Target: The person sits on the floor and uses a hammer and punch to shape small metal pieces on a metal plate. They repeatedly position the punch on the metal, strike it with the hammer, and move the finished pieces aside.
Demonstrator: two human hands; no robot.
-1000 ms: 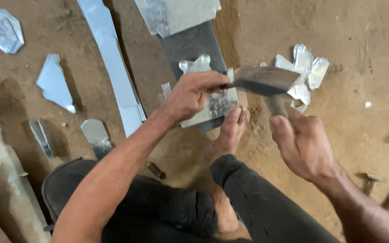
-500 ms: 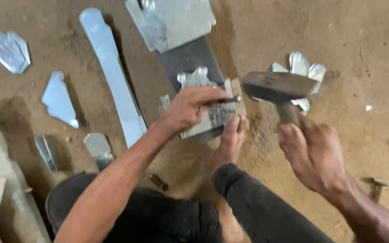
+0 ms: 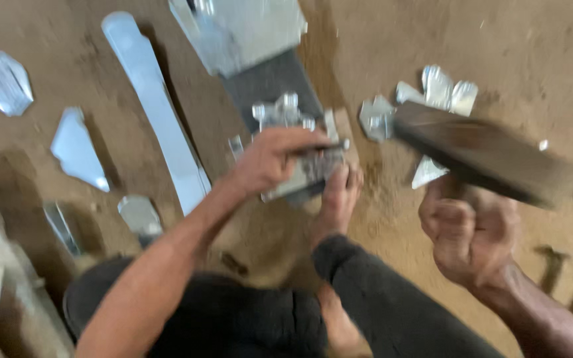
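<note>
A person sat on a sandy floor, seen from above. The left hand [image 3: 270, 161] was closed around a thin punch [image 3: 326, 147], holding it flat against a small cut metal piece [image 3: 300, 169] that lay on a dark slab [image 3: 270, 83]. A bare foot [image 3: 338, 199] pressed on the near edge of the piece, just beside the punch. The right hand [image 3: 469, 229] was clenched on the handle of a hammer [image 3: 482, 156], whose dark head was raised and blurred, well apart from the punch. A long metal strip [image 3: 157, 109] lay to the left, with scraps [image 3: 436, 93] of shiny sheet scattered around. The risk looked plain: the fingers and toes sat very near the punch, so a blow landing off its end could strike them, or knock the punch sideways and skid the piece off the slab.
</note>
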